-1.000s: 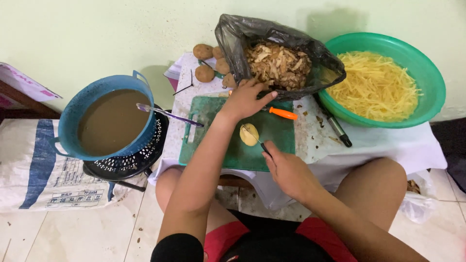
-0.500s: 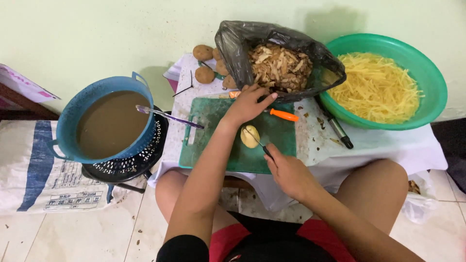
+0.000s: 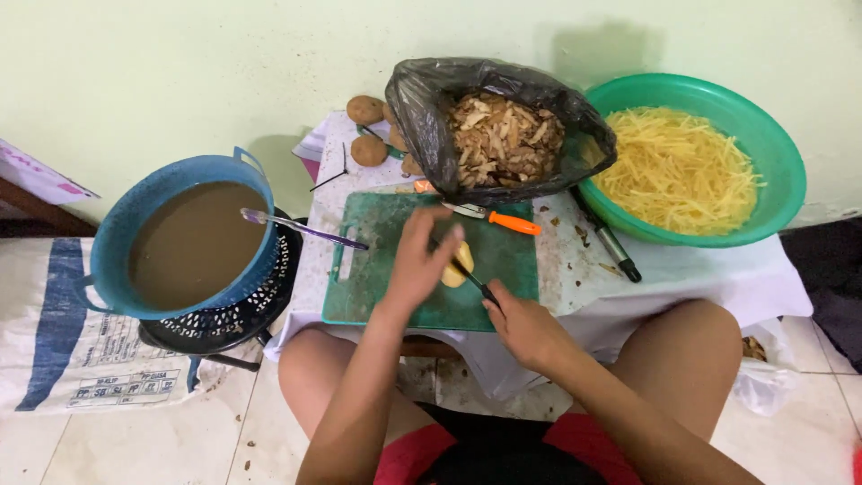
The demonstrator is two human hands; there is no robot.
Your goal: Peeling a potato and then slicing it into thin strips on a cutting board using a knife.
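We see the left hand (image 3: 415,266) pressed down on a pale yellow peeled potato (image 3: 459,266), its grip clenched over the piece on the green plastic cutting board (image 3: 386,287) at the middle of the low desk (image 3: 718,269). The right hand (image 3: 525,328), nearer to us, has its grip grasping the dark handle of a small knife (image 3: 474,280), whose blade meets the potato. Just beyond the board lies an orange-handled peeler (image 3: 503,218). Farther off stands a black plastic bag of brown peelings (image 3: 498,135), with a green round basin of yellow potato strips (image 3: 691,171) to its right. At the left sits a blue bucket of murky brown water (image 3: 193,238).
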